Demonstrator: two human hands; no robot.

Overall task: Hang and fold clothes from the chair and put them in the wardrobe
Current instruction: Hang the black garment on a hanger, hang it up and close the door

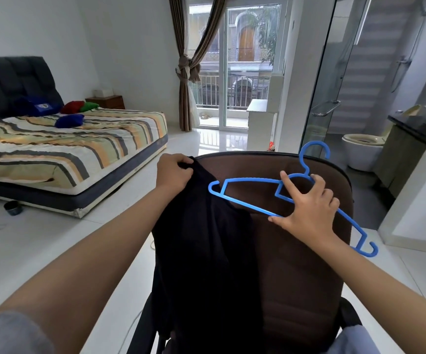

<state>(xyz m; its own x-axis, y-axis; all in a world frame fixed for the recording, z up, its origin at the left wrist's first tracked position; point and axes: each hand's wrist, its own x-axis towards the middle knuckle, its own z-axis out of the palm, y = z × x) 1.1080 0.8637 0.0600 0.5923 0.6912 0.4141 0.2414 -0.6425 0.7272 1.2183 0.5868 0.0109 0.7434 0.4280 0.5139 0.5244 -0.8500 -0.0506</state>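
Over the brown chair back (296,251) that fills the lower centre of the frame, a black garment (201,251) hangs down the chair's left side, and the left hand (173,172), just left of centre, is closed in a pinch on a bunched top edge of the cloth. Right of centre, the right hand (309,208) grips a blue plastic hanger (245,180) near its neck, thumb under the lower bar and fingers over the shoulder, with the hook pointing toward the upper right and the far arm reaching left, its tip close to the garment. The step in hand looks like getting the garment onto the hanger, and it would go best if the left hand first found the neckline or waistband rather than a random fold; which part is pinched cannot be told, as the black cloth shows no detail. Lifting the cloth clear of the chair would let its weight pull it straight and open the neck. The hanger's left arm should then slide inside one shoulder, followed by the other, while the right hand keeps its hold near the hook. Dark fabric can snag on the small end hooks, so feeding it slowly is wise. No wardrobe is in view; a bed (66,144) lies at the left.
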